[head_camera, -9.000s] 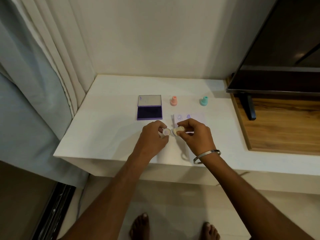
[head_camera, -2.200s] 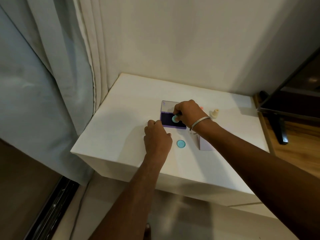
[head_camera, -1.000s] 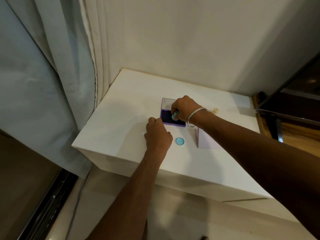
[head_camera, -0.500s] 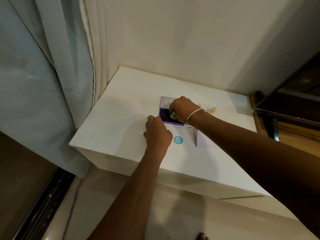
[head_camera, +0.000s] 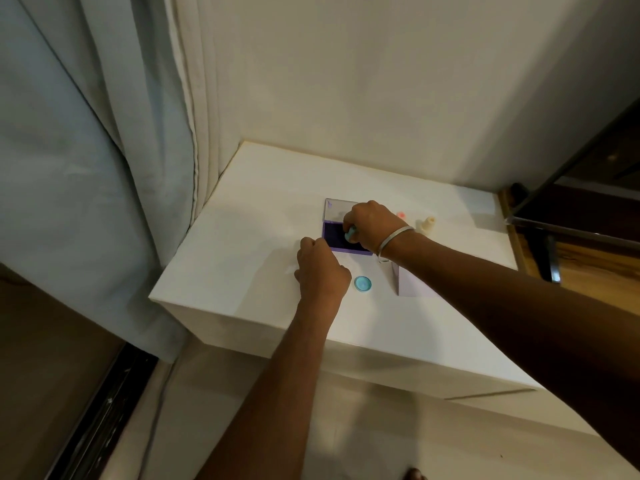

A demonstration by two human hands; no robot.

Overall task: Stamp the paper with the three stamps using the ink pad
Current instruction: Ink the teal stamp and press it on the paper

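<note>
Teal stamp (head_camera: 352,233) sits pinched in the right hand (head_camera: 372,225) fingers, pressed onto the ink pad (head_camera: 337,238); left hand (head_camera: 320,271) fingers curl shut beside it, resting on the bench (head_camera: 242,244). No writing is legible.

1. I have one view only, head-worn, looking forward and steeply down.
2. It faces a room corner; the white table (head_camera: 249,237) sits mid-frame, near, tilted by the wide lens.
3. Both forearms enter from the bottom edge.
</note>
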